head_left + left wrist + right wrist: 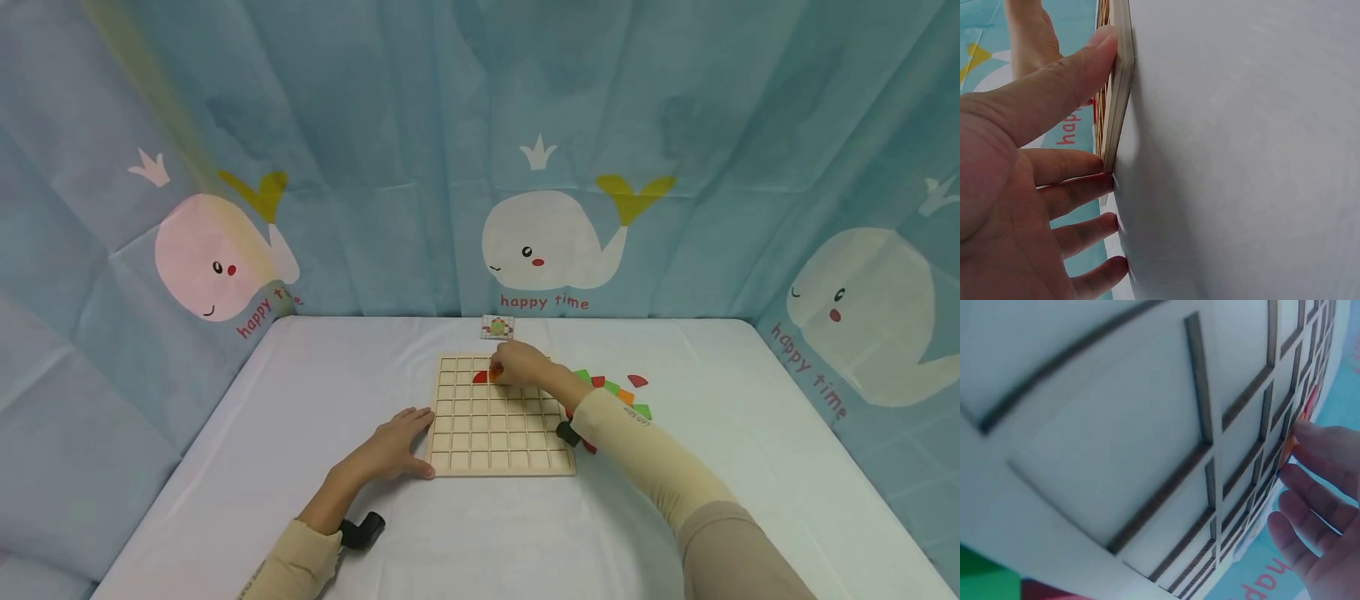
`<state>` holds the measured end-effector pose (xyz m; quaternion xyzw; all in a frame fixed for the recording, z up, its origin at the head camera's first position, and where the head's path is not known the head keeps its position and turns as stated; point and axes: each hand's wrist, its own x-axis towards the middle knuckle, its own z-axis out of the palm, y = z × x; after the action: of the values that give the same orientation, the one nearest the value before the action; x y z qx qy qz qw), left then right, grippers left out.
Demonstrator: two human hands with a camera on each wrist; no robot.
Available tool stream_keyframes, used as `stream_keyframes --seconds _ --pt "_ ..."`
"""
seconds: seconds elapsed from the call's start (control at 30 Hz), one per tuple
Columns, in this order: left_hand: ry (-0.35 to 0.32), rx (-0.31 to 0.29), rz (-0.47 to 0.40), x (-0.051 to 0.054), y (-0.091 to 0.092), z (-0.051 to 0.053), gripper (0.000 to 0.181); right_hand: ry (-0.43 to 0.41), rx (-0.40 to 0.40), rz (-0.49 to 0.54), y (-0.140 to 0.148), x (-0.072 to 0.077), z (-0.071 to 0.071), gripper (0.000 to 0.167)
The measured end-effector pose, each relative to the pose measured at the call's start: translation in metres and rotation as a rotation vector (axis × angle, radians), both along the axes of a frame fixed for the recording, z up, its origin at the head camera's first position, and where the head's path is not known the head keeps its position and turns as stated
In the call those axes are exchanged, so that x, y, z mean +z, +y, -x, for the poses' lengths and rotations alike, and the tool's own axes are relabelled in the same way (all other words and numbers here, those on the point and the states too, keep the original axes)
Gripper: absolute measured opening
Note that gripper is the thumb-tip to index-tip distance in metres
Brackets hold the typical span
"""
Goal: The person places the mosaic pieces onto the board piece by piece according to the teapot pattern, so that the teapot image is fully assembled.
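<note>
One orange piece (pixel 494 376) is pinched between the thumb and fingertips of the right hand (pixel 517 363), over the far part of a wooden board (pixel 471 424), just beside a red piece (pixel 481 377). Whether it is fully seated in a compartment cannot be told, since it is partly covered by the fingers. It could be left tilted on a dividing strip if it is let go before its edges are lined up. The red piece could also be nudged out of place, because it is so close to the working fingertips. The board could be slid or turned by uneven pressing; this seems to be guarded against by the left hand (pixel 396 446), which is spread wide and empty, with fingertips set against the board's left edge and the thumb at its near left corner.

The board is divided by thin strips into rows of shallow square compartments. The red piece is contained in the second row from the far edge, third from the left. Part of the right side is hidden by the right hand and forearm, so its contents cannot be told.

To the right, loose green, red and orange pieces (pixel 642 412) are scattered on a white tablecloth (pixel 225 467), some close to the right sleeve (pixel 637 442), by which they could be brushed aside. Beyond the board, a small patterned card (pixel 497 327) is laid.
</note>
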<state>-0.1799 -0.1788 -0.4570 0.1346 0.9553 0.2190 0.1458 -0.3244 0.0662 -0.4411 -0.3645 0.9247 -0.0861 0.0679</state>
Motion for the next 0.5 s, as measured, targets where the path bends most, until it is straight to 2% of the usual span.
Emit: stream_keyframes --seconds 0.17,0.27,0.5 --pt "-0.003 0.001 -0.005 0.0 0.0 0.001 0.092 -0.016 -0.014 0.016 0.0 0.0 0.0 0.02" --pt "-0.001 0.001 -0.006 0.0 0.0 0.001 0.092 -0.023 -0.026 0.061 0.004 0.002 0.0 0.018" --pt "0.001 0.003 -0.001 0.001 -0.001 -0.001 0.093 -0.042 -0.08 0.167 0.033 0.012 -0.002 0.02"
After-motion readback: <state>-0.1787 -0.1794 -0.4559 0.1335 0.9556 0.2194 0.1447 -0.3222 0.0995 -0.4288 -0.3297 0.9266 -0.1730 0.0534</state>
